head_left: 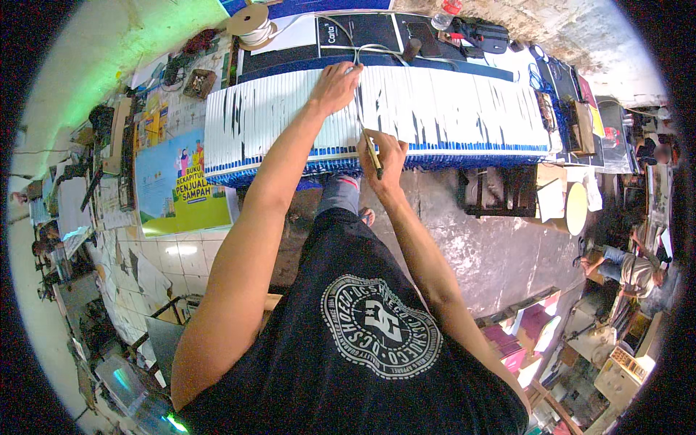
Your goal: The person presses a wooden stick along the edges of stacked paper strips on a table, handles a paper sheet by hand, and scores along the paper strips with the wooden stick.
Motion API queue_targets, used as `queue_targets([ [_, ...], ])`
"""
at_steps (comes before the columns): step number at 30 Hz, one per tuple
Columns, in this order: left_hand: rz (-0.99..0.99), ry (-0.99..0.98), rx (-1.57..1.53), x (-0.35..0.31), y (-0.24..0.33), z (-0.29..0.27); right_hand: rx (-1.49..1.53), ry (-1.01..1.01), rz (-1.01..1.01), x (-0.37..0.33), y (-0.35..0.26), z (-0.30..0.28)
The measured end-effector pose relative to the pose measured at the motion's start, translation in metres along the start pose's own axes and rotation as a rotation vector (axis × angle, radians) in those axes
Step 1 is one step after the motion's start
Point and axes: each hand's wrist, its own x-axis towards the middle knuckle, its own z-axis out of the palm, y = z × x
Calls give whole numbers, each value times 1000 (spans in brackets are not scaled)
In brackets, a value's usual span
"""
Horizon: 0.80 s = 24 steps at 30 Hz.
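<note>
On the far left, a colourful poster [181, 185] lies flat beside the workbench, and a spool of white cord [254, 25] stands at the bench's back corner. Across the bench spreads a long fanned row of white sheets with blue edges [449, 109], overlapping like shingles. Over the middle of that row, the left hand [335, 85] presses down, fingers bent and resting on the sheets' far edge. Just right and nearer, the right hand [384, 154] pinches a thin brush-like tool [373, 154], its tip pointing down at the row's blue front edge. Farther right, another person [631, 270] sits on the floor.
</note>
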Motion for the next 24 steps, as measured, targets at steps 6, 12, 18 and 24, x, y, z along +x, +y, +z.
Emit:
queue_targets([
  [6,-12,3,4,-1,-2,3,16,-125,27,-14,-9,-14],
  [12,21,51,16,-2,-3,6,-22,-78,6,-36,-20,-27],
  [18,0,18,33,-1,-2,7,-60,-74,-1,-51,-27,-37],
  [24,-22,-35,13,1,-1,6,-71,-92,34,-54,-20,-27],
])
